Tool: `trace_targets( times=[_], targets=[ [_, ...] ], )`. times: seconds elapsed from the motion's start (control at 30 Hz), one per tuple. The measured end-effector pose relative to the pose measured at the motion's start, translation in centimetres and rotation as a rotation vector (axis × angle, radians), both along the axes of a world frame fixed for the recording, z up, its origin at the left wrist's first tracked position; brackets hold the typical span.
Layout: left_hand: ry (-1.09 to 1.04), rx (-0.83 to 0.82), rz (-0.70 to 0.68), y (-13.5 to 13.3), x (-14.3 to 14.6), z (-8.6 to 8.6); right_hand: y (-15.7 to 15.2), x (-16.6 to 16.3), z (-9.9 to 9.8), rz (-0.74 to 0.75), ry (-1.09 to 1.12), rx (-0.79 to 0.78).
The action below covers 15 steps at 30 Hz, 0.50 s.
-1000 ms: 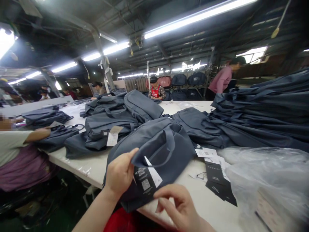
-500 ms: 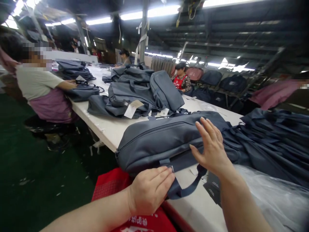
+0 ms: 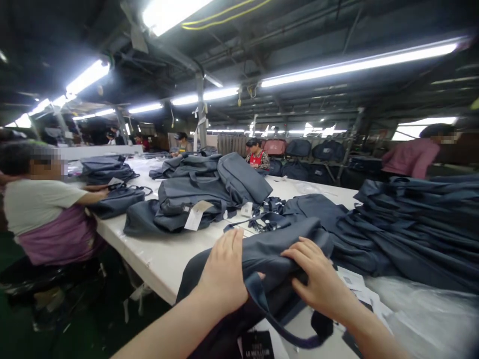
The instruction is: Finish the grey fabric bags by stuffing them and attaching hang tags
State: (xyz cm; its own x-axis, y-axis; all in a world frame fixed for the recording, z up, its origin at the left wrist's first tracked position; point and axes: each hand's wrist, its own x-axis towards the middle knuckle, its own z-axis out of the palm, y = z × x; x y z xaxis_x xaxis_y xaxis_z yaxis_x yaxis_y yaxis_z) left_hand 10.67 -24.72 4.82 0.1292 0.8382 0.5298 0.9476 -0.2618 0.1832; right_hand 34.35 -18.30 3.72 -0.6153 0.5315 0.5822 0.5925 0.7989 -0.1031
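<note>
A dark blue-grey bag (image 3: 262, 257) lies across the near edge of the table, its fabric creased between my hands. My left hand (image 3: 226, 271) grips the bag's left part, fingers over the top and the thumb tip showing beside a strap handle (image 3: 286, 333). On the right part, my right hand (image 3: 316, 274) holds the fabric with fingers on top and thumb below. The handle hangs in a loop toward me. Beneath it is a black hang tag (image 3: 258, 345) with white lettering.
Similar bags (image 3: 194, 197) are heaped further back on the white table (image 3: 147, 252). Folded dark blue bags (image 3: 419, 229) form a pile at right, beside clear plastic (image 3: 430, 309). A co-worker (image 3: 45, 204) sits at left; others are further off.
My left hand has moved from the strap's base up onto the bag. My right hand has closed on the fabric, and the bag is now bent and turned. The view has tilted up.
</note>
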Motion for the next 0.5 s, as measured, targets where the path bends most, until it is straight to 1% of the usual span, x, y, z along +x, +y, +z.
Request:
trace_targets(
  times=[0.07,0.1,0.13,0.2,0.23,0.3,0.37,0.43,0.5],
  targets=[
    [0.025,-0.241,-0.088,1.2,0.5,0.9,-0.8,0.5,-0.6,-0.011,0.035,-0.018],
    [0.051,-0.328,-0.124,1.6,0.8,1.1,-1.2,0.8,-1.0,-0.012,0.05,-0.024],
    [0.08,-0.385,-0.147,1.8,1.2,1.1,-1.6,1.1,-1.5,-0.012,0.068,-0.024],
    [0.133,-0.445,-0.152,2.1,2.0,0.8,-2.3,1.9,-2.8,-0.05,0.148,-0.002],
    [0.154,-0.464,-0.137,2.3,2.2,0.6,-2.6,2.4,-3.5,-0.098,0.219,0.019],
    [0.188,-0.48,-0.121,2.7,2.2,0.2,-3.3,3.6,-5.2,-0.247,0.41,0.054],
    [0.171,-0.446,-0.169,3.3,1.7,-0.2,-3.7,5.2,-7.3,-0.421,0.596,0.044],
    [0.052,-0.385,-0.25,3.7,0.7,-0.3,-3.9,7.1,-10.0,-0.56,0.711,-0.033],
    [-0.134,-0.303,-0.294,3.7,-0.4,-0.2,-3.5,8.6,-13.2,-0.636,0.802,-0.15]
  ],
)
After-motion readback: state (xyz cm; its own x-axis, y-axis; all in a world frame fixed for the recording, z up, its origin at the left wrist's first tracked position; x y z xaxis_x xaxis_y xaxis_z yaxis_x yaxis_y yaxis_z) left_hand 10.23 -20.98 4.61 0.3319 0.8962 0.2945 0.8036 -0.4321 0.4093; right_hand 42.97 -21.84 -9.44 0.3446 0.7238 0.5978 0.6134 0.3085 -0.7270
